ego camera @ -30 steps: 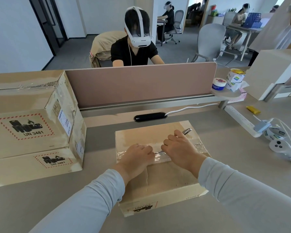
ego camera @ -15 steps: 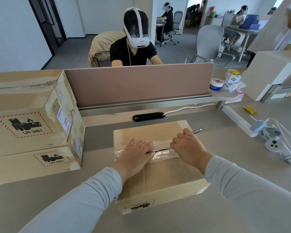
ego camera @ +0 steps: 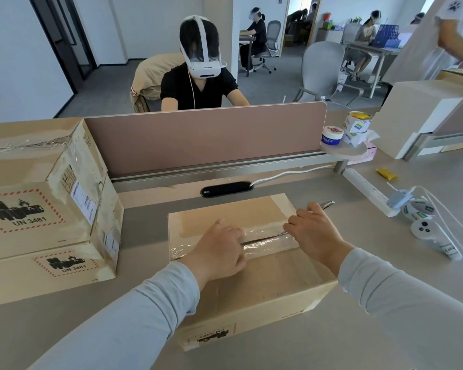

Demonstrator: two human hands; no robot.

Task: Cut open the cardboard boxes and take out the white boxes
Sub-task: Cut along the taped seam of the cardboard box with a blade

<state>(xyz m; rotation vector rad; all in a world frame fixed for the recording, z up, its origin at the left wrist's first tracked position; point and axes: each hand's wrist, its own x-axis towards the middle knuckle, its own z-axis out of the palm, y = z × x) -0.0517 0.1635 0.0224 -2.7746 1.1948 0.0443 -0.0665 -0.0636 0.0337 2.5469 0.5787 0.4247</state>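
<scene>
box: cardboard box point(ego camera: 251, 284) in the middle of the desk point(ego camera: 385, 276), flaps closed, clear tape point(ego camera: 267, 245) across the top
cut: dark slit point(ego camera: 259, 238) in the tape, running between the two hands
right hand point(ego camera: 314, 233): on the box top at the right end of the slit, fingers curled tight round a metal cutter point(ego camera: 326, 204); its back end sticks out far-right past the knuckles
left hand point(ego camera: 219, 249): palm down, pressing the box top at the left end of the slit, holds nothing
left: two stacked boxes point(ego camera: 38, 209), apart from the cardboard box
far: pink divider point(ego camera: 203, 140)
right: power strip point(ego camera: 366, 188), white controller point(ego camera: 422, 228)
</scene>
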